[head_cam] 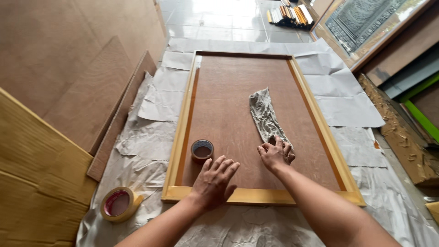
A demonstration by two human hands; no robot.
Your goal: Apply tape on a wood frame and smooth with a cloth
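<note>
With the left hand (214, 179) flat and open on the board (228, 105), the right hand (275, 154) pinching the grey rag (264, 114) could sweep it into the nearby brown tape roll (202, 150).

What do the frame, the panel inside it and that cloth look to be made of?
Frame: pale yellowish wood, smooth, faint sheen.
Panel: likely plywood or hardboard, matte reddish-brown with faint grain.
Cloth: soft grey mottled fabric, crumpled, gripped by the right hand.
</note>
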